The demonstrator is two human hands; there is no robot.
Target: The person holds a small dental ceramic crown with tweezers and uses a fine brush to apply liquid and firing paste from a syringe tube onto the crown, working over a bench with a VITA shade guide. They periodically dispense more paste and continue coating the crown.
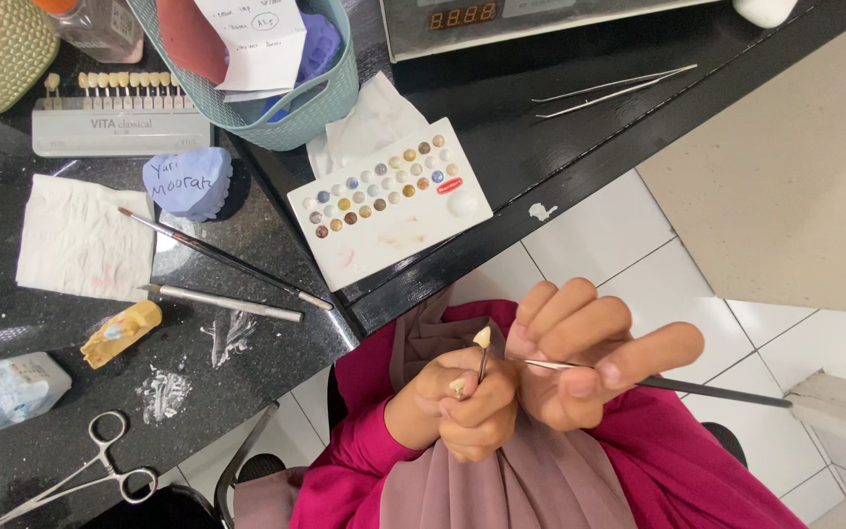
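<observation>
Surface (540, 147): black and speckled, carrying dental bench tools.
Far left: shade guide (119, 108), creased tissue (80, 238), blue plaster cast (188, 183), scissor-handled forceps (90, 482).
Middle of surface: two brushes (222, 257), teal basket (276, 108), white glaze palette (389, 201) with small coloured wells.
Left hand (462, 402): closed in a fist over the lap, gripping a thin holder (483, 364) upright with a small tooth crown (482, 337) at its tip.
Right hand (589, 358): closed around a fine brush (707, 390), its tip just beside the crown.
Right of surface: long tweezers (614, 91), well apart from both hands.
</observation>
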